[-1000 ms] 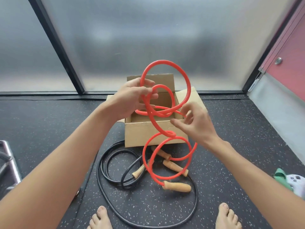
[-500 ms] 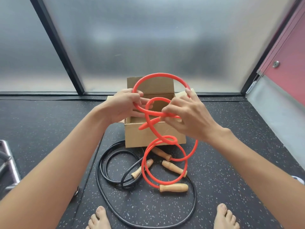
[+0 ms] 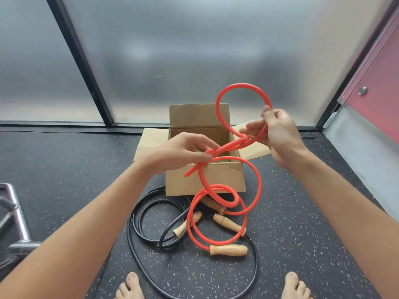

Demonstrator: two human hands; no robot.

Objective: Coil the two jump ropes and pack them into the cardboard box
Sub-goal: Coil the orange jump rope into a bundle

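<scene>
Person standing barefoot, looking down. Both hands are up over the open cardboard box (image 3: pixel 178 185), which sits on the dark speckled floor (image 3: pixel 64 169) against the far frosted glass, flaps spread. Left hand (image 3: pixel 183 152) pinches the red rope (image 3: pixel 241 85) between thumb and fingertips, just in front of the box's near edge; a short stub of rope pokes out below it, down and to the left. Right hand (image 3: pixel 278 130), higher and farther right, has its fingers curled round the rope where a raised loop closes on itself. A doubled stretch of rope runs between the two hands. Below the left hand the rope drops in two more loops in front of the box, ending in a wooden handle (image 3: pixel 228 250) lying on the floor. The black rope (image 3: pixel 129 234) lies loosely coiled on the floor, near side of the box, with more wooden handles among the loops. A metal frame (image 3: pixel 15 212) shows at far left.
</scene>
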